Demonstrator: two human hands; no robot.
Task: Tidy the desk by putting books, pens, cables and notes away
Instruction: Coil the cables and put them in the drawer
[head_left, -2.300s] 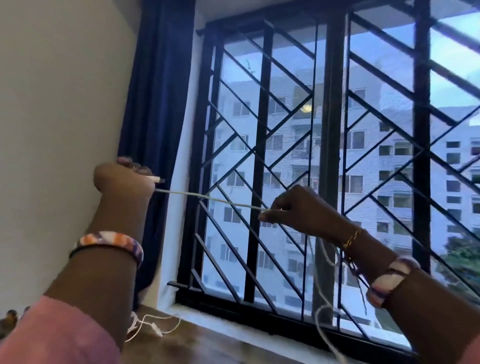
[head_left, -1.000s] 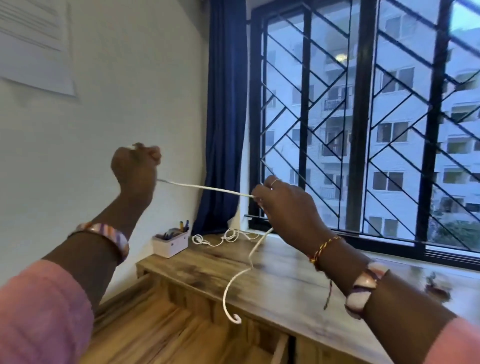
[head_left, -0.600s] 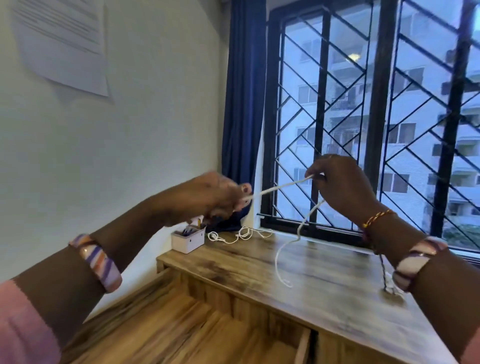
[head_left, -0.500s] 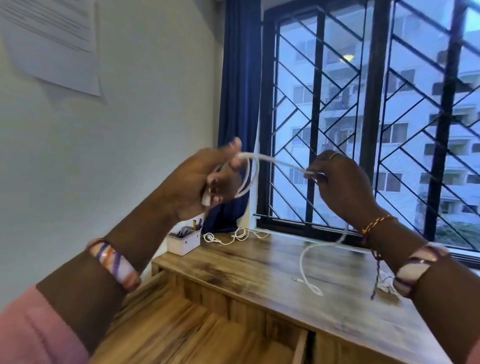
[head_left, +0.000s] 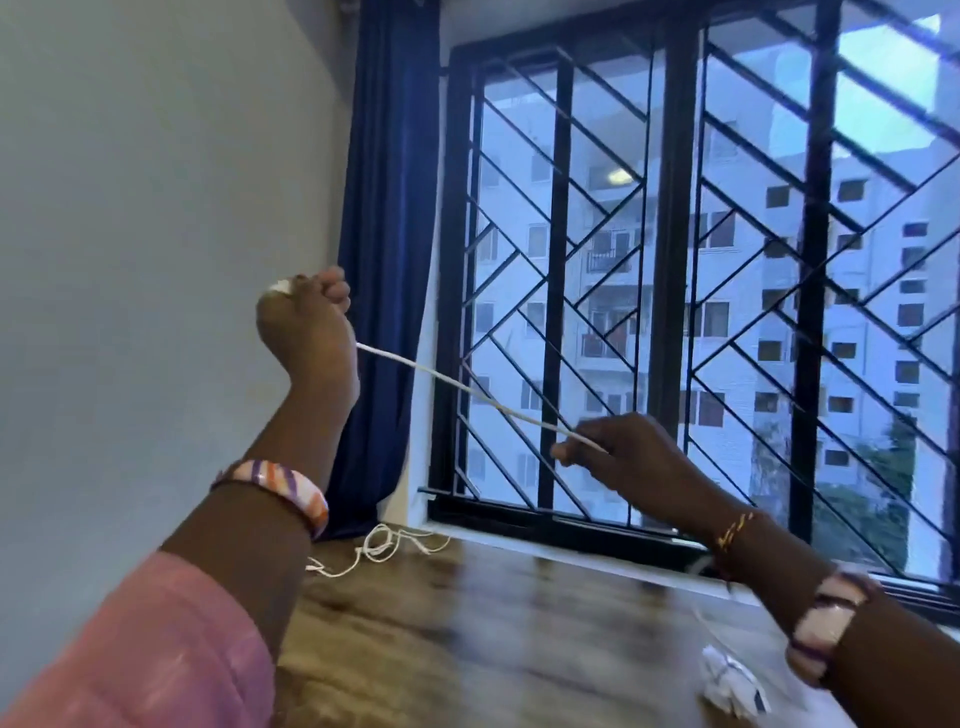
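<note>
A white cable is stretched taut in the air in front of the window. My left hand is raised in a fist near the wall and grips one part of it, with a white loop showing above the knuckles. My right hand is lower and to the right and pinches the cable between thumb and fingers. A second thin white cable lies tangled on the wooden desk by the curtain.
A crumpled white piece lies on the desk at the lower right, under my right wrist. A dark blue curtain hangs at the left of the black window grille. The pale wall is on the left.
My left hand has gone up and to the left with the looped cable in its fist, pulling the length taut again. My right hand has dropped lower. The view has tilted upward.
</note>
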